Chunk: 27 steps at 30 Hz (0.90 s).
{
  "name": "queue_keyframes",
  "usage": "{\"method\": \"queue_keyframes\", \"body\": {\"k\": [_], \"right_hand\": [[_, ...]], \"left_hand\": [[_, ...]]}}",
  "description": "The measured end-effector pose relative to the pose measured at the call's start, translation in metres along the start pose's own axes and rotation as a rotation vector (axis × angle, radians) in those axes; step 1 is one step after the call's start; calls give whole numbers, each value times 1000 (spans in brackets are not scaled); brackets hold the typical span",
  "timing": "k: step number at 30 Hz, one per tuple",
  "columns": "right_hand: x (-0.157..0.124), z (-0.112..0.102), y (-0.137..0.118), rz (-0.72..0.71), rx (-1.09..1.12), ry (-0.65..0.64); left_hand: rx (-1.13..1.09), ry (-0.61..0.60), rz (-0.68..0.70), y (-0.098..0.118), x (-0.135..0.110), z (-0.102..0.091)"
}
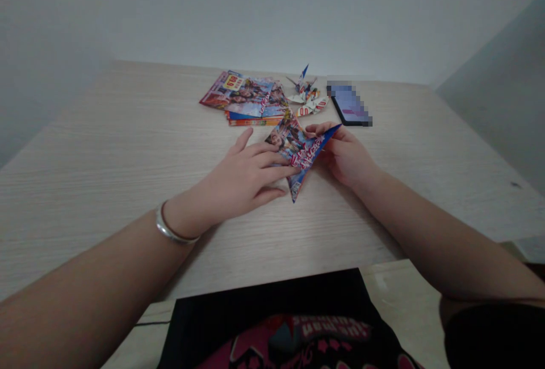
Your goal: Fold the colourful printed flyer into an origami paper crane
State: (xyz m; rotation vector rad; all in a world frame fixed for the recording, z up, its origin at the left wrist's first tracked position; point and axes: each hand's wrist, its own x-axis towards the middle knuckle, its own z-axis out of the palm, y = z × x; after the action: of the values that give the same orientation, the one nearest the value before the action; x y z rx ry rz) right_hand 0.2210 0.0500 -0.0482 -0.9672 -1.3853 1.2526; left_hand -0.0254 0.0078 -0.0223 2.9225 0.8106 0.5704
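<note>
A colourful printed sheet of paper [293, 142], folded to a pointed shape with a blue edge, lies between my hands on the table. My left hand [255, 173] rests on its left side, fingers spread and stretched out over the print. At the right corner, my right hand [340, 150] pinches the paper between thumb and fingers; some of these fingertips are hidden behind it. One point of the folded paper faces me, and its far tip reaches toward a pile of printed leaflets [247, 96].
Beyond the folded paper stand folded paper cranes [309, 93], close to the leaflets. A dark phone [351, 105], partly pixelated, lies to their right. The pale wood-grain table [106, 147] meets a wall at the back. Something black [264, 295] is at the near edge.
</note>
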Motion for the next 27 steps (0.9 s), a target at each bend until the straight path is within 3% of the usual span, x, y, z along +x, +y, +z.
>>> {"method": "queue_keyframes", "body": {"k": [5,11,19,27], "right_hand": [[0,-1,-2,51,-42,-113],[-2,3,-4,90,44,-148],[-8,6,-7,-42,-271,-149],[-9,3,-9,-68,-443,-187]], "left_hand": [[80,-88,-24,8,1,-2],[131,-56,-18,10,3,-4],[-31,-61,38,8,6,-4],[-48,-105,-35,10,6,-4]]}}
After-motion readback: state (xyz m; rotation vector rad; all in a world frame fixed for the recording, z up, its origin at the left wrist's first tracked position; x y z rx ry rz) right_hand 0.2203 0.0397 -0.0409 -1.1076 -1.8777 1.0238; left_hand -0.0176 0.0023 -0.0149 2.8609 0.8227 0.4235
